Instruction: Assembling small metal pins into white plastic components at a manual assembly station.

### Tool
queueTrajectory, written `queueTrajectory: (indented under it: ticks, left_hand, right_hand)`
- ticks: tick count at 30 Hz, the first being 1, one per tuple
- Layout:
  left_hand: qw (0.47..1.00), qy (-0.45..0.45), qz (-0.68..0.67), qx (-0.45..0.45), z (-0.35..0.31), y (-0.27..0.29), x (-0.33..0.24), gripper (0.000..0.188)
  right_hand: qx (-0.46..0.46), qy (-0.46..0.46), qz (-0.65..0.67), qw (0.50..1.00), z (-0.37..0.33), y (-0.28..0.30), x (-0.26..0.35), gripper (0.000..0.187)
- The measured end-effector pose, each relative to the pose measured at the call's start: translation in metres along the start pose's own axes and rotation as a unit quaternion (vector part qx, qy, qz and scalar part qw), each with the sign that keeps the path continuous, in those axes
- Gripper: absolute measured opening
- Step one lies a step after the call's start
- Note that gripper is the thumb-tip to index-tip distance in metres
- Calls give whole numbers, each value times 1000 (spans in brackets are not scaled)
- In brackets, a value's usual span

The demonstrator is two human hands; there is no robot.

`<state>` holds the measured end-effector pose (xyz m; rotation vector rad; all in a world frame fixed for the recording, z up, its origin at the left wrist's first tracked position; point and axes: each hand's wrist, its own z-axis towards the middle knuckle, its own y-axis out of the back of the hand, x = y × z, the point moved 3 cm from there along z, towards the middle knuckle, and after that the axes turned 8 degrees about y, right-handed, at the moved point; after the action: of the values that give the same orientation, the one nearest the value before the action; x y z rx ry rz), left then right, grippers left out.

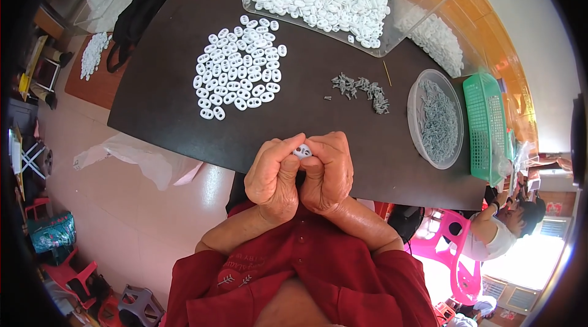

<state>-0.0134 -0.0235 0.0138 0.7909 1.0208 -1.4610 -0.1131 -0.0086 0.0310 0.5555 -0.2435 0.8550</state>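
Observation:
Between my two hands, at the near edge of the dark table, is a small white oval plastic piece (302,151) with dark holes in its face. My left hand (274,171) pinches it from the left with thumb and forefinger. From the other side my right hand (329,171) grips the same piece, its fingers curled. Whether a smaller part is also held is hidden by the fingers. Beyond my hands on the left lies a pile of similar white oval pieces (236,73). Small grey screw-like parts (361,89) are scattered to the right.
A clear bin (373,51) full of white pieces stands at the back. On the right are a round tub (411,112) of grey parts and a green basket (487,125). A thin yellowish stick (387,73) lies nearby. Another person (496,235) sits at far right, near a pink chair (450,253).

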Motion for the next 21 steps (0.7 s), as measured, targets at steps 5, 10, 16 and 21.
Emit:
queueTrajectory:
  ticks: [5,10,16,21]
  left_hand:
    - [999,11,-24,23,3,0,-1,23]
    - [998,19,-43,30,2,0,2,24]
    - [999,23,-42,14,1,0,2,22]
    - [999,23,-34,22,-1,-2,1,26]
  right_hand:
    - [-9,3,5,1000,0,2,-2,18]
    - [-4,-18,7,1000,2,0,-2,20]
    - [-4,-7,-5,1000,2,-2,2,21]
    - [-4,-4,-1,1000,1,-2,-1,20]
